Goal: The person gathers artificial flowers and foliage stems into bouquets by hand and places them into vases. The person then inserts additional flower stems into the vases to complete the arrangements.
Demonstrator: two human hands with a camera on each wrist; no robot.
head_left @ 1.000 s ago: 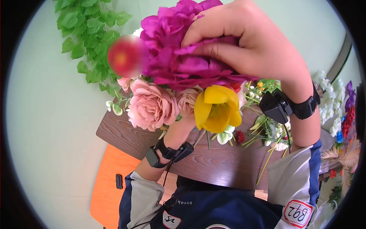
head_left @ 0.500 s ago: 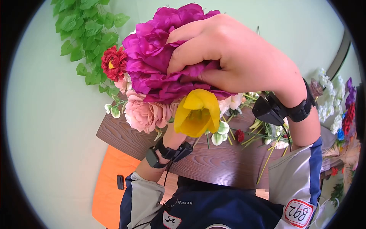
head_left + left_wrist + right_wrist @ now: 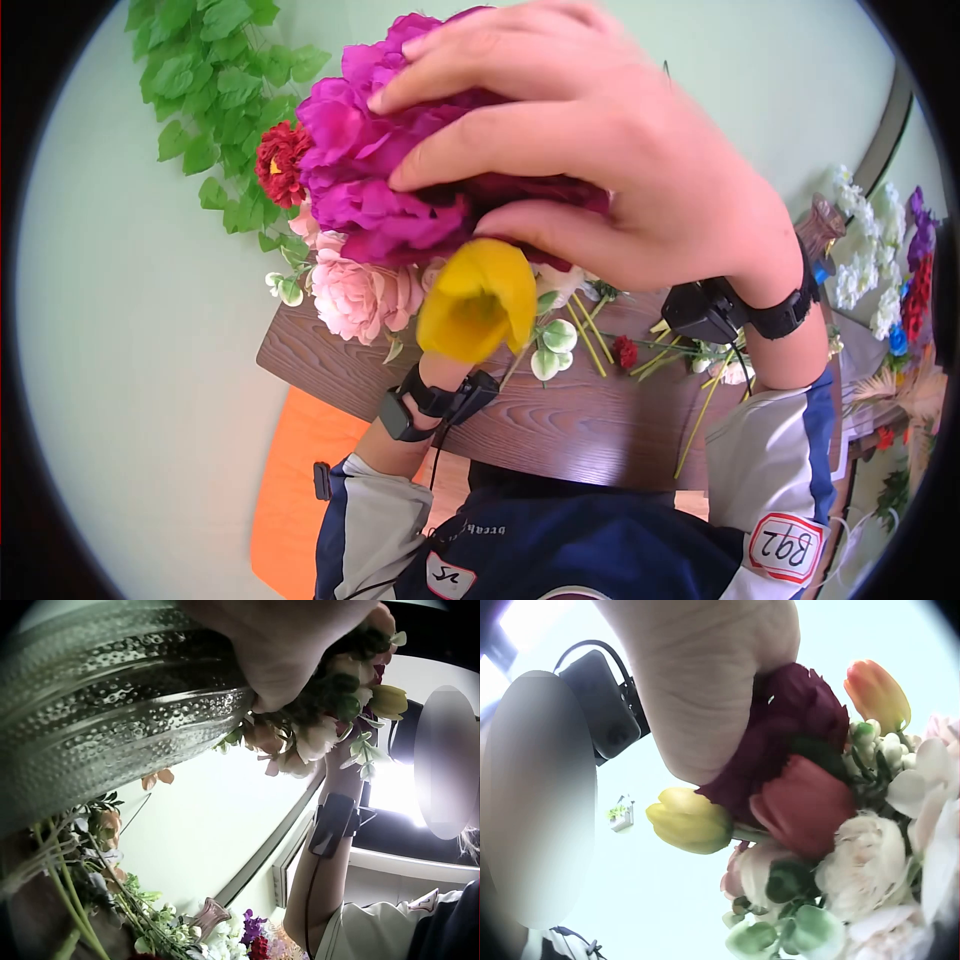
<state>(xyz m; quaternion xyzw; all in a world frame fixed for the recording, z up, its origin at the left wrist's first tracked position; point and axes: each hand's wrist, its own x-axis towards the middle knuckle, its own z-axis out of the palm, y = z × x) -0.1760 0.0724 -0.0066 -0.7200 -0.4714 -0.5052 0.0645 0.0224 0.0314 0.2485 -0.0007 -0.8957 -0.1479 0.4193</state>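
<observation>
The large purple flower stands above the counter, toward its left corner, directly under the right grip, the nearer of the two. That grip's fingers spread loosely over the petals, thumb apart below, not clenched; the flower's stem is hidden. A yellow tulip is just beside the thumb, a pink rose left of it. The ribbed glass vase points its long axis toward the blooms crowding its mouth. Against its neck lies the left grip; its fingers are hidden, so I cannot tell whether it clasps. A red blossom lies toward the counter's right end.
</observation>
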